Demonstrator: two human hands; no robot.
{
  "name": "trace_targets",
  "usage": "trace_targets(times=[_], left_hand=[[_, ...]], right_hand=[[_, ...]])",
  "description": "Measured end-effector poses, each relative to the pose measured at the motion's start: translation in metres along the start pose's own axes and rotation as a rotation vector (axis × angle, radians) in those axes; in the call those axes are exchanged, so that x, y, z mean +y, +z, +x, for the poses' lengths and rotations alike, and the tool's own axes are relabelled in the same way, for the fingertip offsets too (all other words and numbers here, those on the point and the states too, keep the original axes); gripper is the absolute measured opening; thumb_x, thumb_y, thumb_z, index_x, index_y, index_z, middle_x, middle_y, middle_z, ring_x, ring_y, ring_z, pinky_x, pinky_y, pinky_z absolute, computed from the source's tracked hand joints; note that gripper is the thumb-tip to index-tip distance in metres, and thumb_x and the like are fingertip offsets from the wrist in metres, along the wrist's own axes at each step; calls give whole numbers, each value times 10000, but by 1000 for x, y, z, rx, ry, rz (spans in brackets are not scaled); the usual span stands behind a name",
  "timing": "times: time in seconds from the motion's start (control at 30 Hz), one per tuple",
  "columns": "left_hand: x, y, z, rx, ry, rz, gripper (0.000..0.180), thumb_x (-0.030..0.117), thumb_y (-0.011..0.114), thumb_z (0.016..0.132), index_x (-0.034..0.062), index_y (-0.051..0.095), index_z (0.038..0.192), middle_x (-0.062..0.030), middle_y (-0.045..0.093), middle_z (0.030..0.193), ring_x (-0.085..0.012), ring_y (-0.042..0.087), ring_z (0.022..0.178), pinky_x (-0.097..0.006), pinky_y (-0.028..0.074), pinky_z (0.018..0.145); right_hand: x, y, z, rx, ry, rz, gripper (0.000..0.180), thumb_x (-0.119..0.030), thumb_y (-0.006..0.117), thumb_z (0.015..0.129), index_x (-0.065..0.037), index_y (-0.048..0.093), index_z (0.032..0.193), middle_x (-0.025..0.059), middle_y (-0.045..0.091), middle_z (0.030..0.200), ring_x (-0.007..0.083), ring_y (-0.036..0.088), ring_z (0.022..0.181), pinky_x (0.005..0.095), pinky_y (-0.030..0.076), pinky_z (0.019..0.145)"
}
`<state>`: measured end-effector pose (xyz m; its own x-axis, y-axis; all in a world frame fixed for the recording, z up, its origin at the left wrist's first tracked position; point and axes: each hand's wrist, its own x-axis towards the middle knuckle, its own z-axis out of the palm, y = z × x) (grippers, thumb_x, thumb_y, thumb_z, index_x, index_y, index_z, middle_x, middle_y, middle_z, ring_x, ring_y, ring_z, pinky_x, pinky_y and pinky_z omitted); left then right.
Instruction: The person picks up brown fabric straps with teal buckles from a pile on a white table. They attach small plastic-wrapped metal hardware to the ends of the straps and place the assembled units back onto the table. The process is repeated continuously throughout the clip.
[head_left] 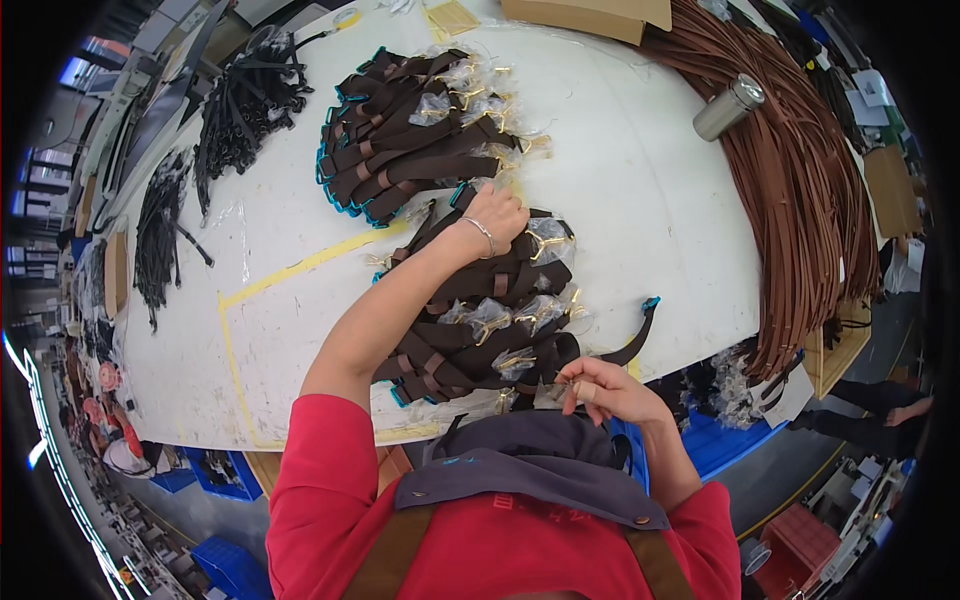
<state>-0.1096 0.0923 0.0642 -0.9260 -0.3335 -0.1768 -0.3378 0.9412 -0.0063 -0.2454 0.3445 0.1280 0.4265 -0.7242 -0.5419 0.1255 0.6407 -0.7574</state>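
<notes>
Dark brown straps lie in two piles on the white table, an upper pile and a lower pile. They have teal-edged ends at the left and gold metal hooks in clear plastic at the right. My left hand reaches to the top of the lower pile, closed on a dark brown strap whose teal end shows beside the knuckles. Near the table's front edge my right hand is pinched beside clear plastic; what its fingertips hold is unclear. Just above it, a single strap curves away to a teal tip.
Long reddish-brown strips spread down the right side, with a steel flask lying on them. Black straps lie at the far left. A cardboard box stands at the back. A blue crate sits below the front edge.
</notes>
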Motion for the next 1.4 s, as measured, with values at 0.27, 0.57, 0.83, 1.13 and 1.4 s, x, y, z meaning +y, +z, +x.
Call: trace_targets(times=[0.27, 0.57, 0.83, 1.13, 1.4], left_hand=[[29, -66, -88, 395, 45, -320, 148, 10, 544, 594, 35, 472, 722, -119, 520, 893, -269, 542, 669, -359, 433, 550], [69, 6, -206, 78, -201, -486, 297, 5, 549, 642, 51, 517, 933, -113, 535, 900, -278, 558, 711, -359, 451, 597], [68, -5, -190, 127, -479, -845, 219, 88, 614, 674, 38, 559, 880, -90, 569, 868, -248, 552, 686, -326, 439, 606], [108, -5, -133, 472, -333, -414, 411, 171, 709, 580, 46, 514, 920, -87, 498, 842, -255, 465, 770, -336, 347, 653], [111, -2, -74, 356, -358, -201, 531, 176, 705, 536, 45, 502, 1009, -85, 483, 956, -234, 454, 859, -317, 324, 690]], right_hand=[[2, -39, -10, 246, -339, 307, 242, -205, 453, 872, -25, 461, 1034, 109, 591, 735, 51, 424, 397, 162, 318, 365], [-2, -45, 5, 301, -203, 113, 230, -197, 455, 868, -25, 472, 1019, 79, 581, 705, 28, 383, 389, 150, 306, 372], [-1, -22, 15, 240, -78, -60, 226, -190, 453, 869, -23, 478, 1019, 46, 566, 684, 26, 376, 416, 161, 300, 393], [-9, 1, 38, 109, -124, -71, 217, -160, 457, 859, -10, 483, 1014, 26, 565, 711, 17, 381, 451, 155, 314, 417], [-7, -21, 20, 216, -243, 76, 227, -191, 468, 871, -14, 496, 1010, 53, 570, 684, 19, 377, 412, 156, 295, 384]])
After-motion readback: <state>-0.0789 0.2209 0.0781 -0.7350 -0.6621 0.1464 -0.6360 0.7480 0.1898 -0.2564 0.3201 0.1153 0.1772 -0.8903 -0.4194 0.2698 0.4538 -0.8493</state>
